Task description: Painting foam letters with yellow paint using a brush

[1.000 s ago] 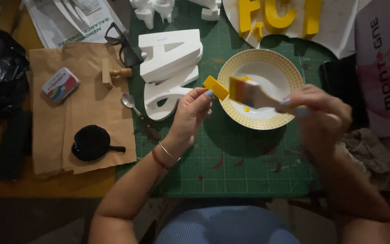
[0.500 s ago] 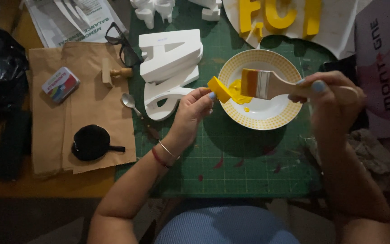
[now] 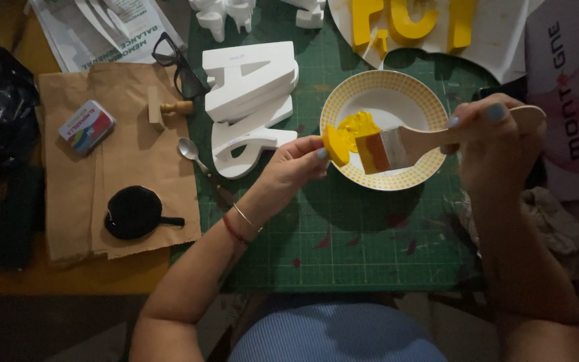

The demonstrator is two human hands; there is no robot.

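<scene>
The small yellow piece (image 3: pixel 335 145) sat over the left rim of the dotted bowl (image 3: pixel 437 100), pinched between the fingertips of the left hand (image 3: pixel 294 165). Its visible face was already yellow; whether its other sides were coated could not be told. The right hand (image 3: pixel 497 137), to the right of the bowl, was closed around the wooden handle of the flat brush (image 3: pixel 397 147), whose paint-loaded bristles lay just beside the piece. Above the bowl, yellow letters (image 3: pixel 410 20) appeared finished; left of it, white letters (image 3: pixel 252 104) remained unpainted.
</scene>
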